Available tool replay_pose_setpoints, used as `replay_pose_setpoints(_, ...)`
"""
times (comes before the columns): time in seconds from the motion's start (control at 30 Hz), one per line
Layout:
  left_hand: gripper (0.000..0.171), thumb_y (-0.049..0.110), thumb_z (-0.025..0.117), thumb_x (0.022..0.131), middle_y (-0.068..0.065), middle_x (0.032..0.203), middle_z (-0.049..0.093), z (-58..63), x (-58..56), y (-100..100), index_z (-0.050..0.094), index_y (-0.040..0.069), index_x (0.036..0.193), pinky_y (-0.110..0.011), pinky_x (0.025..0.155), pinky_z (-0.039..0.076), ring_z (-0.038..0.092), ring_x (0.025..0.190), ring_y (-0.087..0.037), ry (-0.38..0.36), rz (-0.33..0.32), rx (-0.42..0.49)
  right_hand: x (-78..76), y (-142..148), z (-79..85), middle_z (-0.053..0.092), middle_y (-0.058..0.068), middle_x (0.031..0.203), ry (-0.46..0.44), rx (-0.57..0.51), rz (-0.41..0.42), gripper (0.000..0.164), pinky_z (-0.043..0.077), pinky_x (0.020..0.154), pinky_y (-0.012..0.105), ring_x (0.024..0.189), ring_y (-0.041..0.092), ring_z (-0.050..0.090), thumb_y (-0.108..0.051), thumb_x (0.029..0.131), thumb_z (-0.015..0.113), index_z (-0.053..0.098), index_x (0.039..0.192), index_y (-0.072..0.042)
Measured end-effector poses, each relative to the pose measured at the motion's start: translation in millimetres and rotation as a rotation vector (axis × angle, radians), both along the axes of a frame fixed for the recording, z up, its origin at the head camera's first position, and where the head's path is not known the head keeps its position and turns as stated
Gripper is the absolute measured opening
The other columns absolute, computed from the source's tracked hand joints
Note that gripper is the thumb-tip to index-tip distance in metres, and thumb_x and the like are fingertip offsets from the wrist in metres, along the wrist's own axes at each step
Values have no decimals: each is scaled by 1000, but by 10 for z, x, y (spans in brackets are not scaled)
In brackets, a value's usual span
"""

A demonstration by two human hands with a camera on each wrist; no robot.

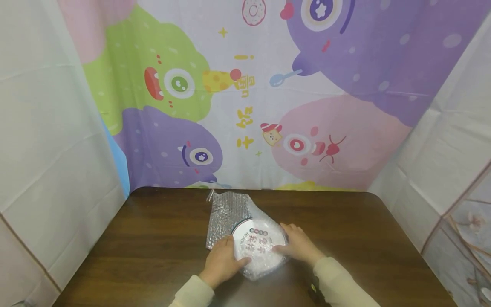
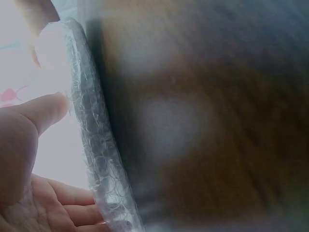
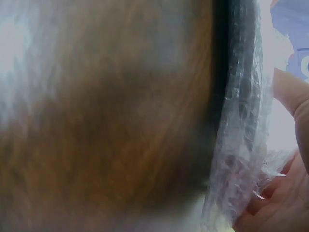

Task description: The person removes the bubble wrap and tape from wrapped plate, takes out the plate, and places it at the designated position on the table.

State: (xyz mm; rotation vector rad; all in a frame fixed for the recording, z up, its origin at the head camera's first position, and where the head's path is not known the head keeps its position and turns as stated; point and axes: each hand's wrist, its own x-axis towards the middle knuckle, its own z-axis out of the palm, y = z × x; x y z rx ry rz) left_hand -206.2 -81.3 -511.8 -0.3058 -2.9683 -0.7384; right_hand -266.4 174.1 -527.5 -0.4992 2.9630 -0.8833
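A round white container [image 1: 258, 261], its top printed with red characters and small coloured dots, lies on the table inside clear bubble wrap [image 1: 229, 211]. Loose wrap spreads from it toward the far left. My left hand [image 1: 223, 261] grips the wrapped container's left side, thumb over the top and fingers along the edge. On the opposite side my right hand [image 1: 301, 245] holds it the same way. In the left wrist view the bubbled wrap [image 2: 94, 125] covers the container's side wall. Crinkled wrap [image 3: 241, 116] bunches by my fingers in the right wrist view.
The dark brown wooden table [image 1: 153, 247] has rounded far corners. Behind it hangs a curtain [image 1: 245, 170] with cartoon monsters. Pale panels [image 1: 50, 149] stand at left and right. A small dark object [image 1: 315, 292] lies by my right sleeve.
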Motion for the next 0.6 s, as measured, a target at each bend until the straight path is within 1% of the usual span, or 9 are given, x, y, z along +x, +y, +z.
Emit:
replay_pose_setpoints(0.07, 95, 52, 75, 78, -36, 134, 52, -2, -2, 4, 45, -20, 133, -54, 112, 38, 50, 128, -47, 2, 0, -7, -15, 9, 24, 61, 22, 123, 21, 9, -4, 73, 46, 101, 54, 115, 38, 57, -36, 81, 77, 52, 137, 4)
replay_pose_setpoints(0.13, 95, 52, 75, 78, -35, 134, 53, -9, -5, 7, 45, -20, 132, -54, 111, 38, 51, 127, -47, 6, 2, -12, -36, 16, 49, 65, 17, 117, 60, 5, -21, 59, 49, 98, 51, 110, 34, 61, -33, 86, 74, 59, 132, 0)
replay_pose_setpoints(0.23, 95, 52, 75, 78, -36, 134, 52, -19, -9, 8, 45, -20, 133, -54, 112, 37, 50, 128, -47, -1, 1, -13, -74, 36, 74, 69, 11, 109, 136, -13, -60, 38, 53, 92, 47, 101, 28, 65, -26, 88, 72, 68, 120, -5)
replay_pose_setpoints(0.3, 95, 51, 75, 78, -36, 135, 51, -23, -8, 8, 44, -20, 133, -55, 113, 36, 49, 130, -47, -7, 2, -4, -98, 55, 87, 70, 9, 107, 175, -25, -92, 29, 54, 91, 46, 100, 27, 67, -23, 90, 71, 71, 114, -8)
replay_pose_setpoints(0.37, 95, 51, 74, 79, -36, 136, 50, -30, -9, 8, 43, -20, 134, -55, 113, 35, 48, 130, -47, -7, 1, -3, -120, 79, 103, 71, 8, 104, 213, -35, -116, 23, 54, 89, 47, 97, 28, 68, -20, 90, 69, 72, 110, -8)
replay_pose_setpoints(0.47, 94, 50, 75, 79, -37, 136, 50, -39, -14, 6, 43, -21, 133, -55, 113, 35, 48, 130, -47, -2, 1, 5, -156, 121, 126, 72, 11, 104, 246, -52, -146, 19, 54, 88, 48, 98, 30, 69, -18, 92, 67, 72, 105, -5)
replay_pose_setpoints(0.6, 95, 50, 75, 79, -36, 136, 50, -43, -20, 3, 43, -20, 134, -55, 113, 35, 48, 130, -47, -7, 5, 8, -201, 176, 157, 73, 15, 107, 247, -77, -168, 19, 54, 90, 49, 100, 33, 69, -15, 92, 66, 72, 105, -2)
